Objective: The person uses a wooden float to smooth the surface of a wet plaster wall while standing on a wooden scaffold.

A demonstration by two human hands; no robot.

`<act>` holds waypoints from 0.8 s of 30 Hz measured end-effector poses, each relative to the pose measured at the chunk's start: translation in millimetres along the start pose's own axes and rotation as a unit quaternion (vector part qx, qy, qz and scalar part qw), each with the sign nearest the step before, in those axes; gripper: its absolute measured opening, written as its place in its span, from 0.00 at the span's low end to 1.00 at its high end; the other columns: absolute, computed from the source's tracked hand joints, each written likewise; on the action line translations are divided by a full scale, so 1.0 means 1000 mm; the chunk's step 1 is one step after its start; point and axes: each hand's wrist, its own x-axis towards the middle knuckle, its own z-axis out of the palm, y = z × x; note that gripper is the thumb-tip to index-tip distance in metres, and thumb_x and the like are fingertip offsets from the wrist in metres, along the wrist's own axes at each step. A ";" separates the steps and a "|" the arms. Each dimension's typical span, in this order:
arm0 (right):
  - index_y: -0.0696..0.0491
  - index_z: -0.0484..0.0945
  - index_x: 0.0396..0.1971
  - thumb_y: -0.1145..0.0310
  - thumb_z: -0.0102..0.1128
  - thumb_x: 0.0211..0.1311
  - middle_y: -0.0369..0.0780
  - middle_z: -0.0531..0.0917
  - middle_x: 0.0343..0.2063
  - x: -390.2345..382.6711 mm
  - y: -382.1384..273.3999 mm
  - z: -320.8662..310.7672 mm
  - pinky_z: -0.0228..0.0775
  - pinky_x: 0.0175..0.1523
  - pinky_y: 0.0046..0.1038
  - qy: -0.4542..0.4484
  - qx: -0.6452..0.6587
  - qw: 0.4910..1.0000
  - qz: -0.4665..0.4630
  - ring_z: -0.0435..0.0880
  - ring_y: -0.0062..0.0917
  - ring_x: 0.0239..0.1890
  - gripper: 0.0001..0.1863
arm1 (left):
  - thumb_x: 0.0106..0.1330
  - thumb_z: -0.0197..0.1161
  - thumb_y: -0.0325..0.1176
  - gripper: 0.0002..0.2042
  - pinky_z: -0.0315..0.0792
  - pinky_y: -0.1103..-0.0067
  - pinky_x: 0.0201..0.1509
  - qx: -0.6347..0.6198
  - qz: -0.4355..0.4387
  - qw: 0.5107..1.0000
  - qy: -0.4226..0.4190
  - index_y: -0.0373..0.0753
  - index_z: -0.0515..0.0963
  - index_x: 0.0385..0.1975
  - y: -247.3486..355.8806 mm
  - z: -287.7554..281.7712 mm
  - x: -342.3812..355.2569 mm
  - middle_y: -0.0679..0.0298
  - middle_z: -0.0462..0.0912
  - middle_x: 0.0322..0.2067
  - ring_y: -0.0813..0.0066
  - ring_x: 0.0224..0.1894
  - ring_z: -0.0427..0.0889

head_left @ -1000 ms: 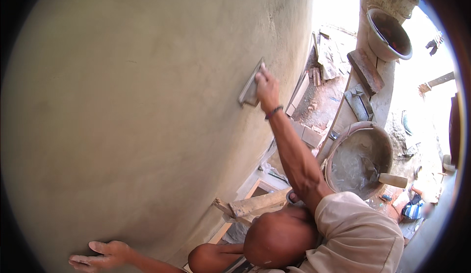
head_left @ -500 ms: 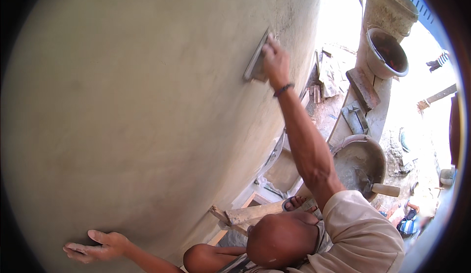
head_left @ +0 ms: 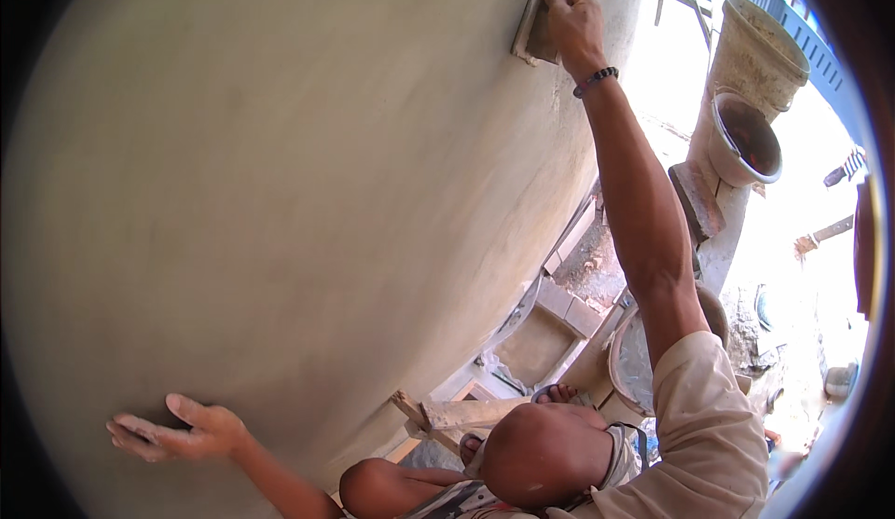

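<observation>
A broad wall (head_left: 298, 193) of smooth grey-beige plaster fills the left and middle of the view. High on it, near the top edge, my right hand (head_left: 578, 30) grips a plastering trowel (head_left: 531, 30), its flat blade lying against the plaster. My right arm is stretched far out, with a dark beaded bracelet on the wrist. At the lower left, my left hand (head_left: 191, 432) is held close to the wall with thumb and fingers apart, and nothing is in it. Whether its fingers touch the plaster I cannot tell.
Right of my arm, a large plaster-crusted bucket (head_left: 760, 53) and a smaller bucket (head_left: 743, 142) stand on a plank, with a wooden block (head_left: 697, 202) beside them. A mortar basin (head_left: 631, 361) is partly behind my arm. Wooden boards (head_left: 480, 414) lie near my bent knees.
My right hand has slid the trowel up and to the right along the wall, and the arm is straighter. The left hand stays nearly in place, still open.
</observation>
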 end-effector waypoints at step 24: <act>0.51 0.75 0.60 0.71 0.60 0.61 0.38 0.68 0.26 -0.295 0.040 0.024 0.56 0.37 0.30 -0.125 -0.153 0.955 -0.223 0.69 0.29 0.31 0.25 | 0.73 0.55 0.42 0.27 0.52 0.55 0.72 0.001 -0.032 0.999 -0.003 0.33 0.63 0.67 0.014 0.002 0.000 0.50 0.59 0.67 0.51 0.70 0.56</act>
